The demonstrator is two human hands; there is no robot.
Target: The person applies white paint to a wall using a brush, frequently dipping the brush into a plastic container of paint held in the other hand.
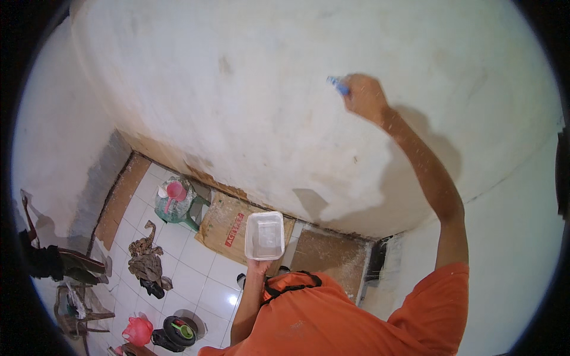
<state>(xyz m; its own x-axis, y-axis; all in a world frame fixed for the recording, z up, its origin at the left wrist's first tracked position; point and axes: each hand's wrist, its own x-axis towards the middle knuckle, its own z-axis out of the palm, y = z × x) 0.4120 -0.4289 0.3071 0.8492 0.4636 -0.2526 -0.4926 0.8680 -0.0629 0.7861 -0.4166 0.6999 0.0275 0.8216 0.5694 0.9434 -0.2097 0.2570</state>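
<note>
My right hand (365,98) is raised at the white wall (267,71), closed round a small blue-and-white tool (339,86). The tool's pale end points left; its exact kind is too small to make out. Low in front of my body, my left hand (259,267) grips a white rectangular plastic tub (265,236) from its near side. The tub's open top faces up, and its inside looks whitish, with little in it that I can make out. Fine pale specks show around my right arm.
A green stool (168,215) bearing a pink dipper (176,191) stands by the wall, beside flattened cardboard (219,225). A crumpled cloth (145,264), a pink bag (138,330) and a black bucket (172,335) lie farther left. Another person (44,261) works at the left wall near a wooden chair (83,311).
</note>
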